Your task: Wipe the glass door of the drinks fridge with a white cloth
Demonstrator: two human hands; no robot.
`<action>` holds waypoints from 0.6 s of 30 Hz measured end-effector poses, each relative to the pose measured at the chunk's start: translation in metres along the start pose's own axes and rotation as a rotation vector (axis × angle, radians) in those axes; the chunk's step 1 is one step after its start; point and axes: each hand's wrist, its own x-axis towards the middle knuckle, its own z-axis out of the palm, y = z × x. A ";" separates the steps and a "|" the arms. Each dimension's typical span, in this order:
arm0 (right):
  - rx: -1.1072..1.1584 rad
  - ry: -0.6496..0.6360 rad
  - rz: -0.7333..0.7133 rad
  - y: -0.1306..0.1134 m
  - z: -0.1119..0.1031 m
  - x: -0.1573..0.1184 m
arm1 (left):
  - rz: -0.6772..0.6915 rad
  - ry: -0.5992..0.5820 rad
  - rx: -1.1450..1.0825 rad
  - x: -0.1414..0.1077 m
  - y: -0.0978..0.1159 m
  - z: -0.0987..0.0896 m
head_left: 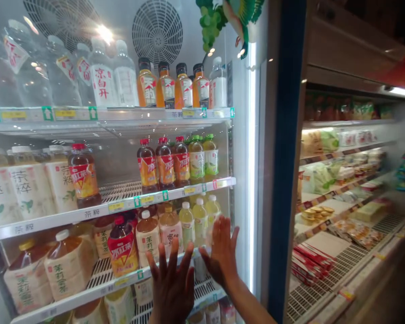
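My left hand (173, 285) is raised with its fingers spread, in front of the lower shelves of a drinks fridge. Beside it, my right hand (223, 254) is also held up open, its fingers slanting upward. Neither hand holds anything. Behind the left fingertips stand a pink-labelled tea bottle (170, 230) and a white-capped jasmine tea bottle (146, 238). Pale yellow bottles with white caps (200, 220) stand just behind the right fingers. Light reflections suggest a glass door in front of the bottles; whether my hands touch it I cannot tell.
Red-capped iced tea bottles (166, 164) stand on the middle shelf (121, 204), with clear water bottles (103, 78) above. A grape decoration (211, 22) hangs at the top. A dark blue post (283, 148) separates the fridge from an open chilled display (344, 216) of packaged food.
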 end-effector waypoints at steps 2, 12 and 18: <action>0.038 0.017 0.056 0.013 -0.004 0.017 | -0.014 0.010 0.002 0.000 0.004 0.003; 0.064 -0.047 0.115 -0.001 0.000 -0.010 | -0.020 0.010 0.078 0.001 -0.006 -0.010; 0.079 -0.028 0.148 -0.027 0.005 -0.010 | -0.026 0.015 0.125 -0.012 -0.036 -0.027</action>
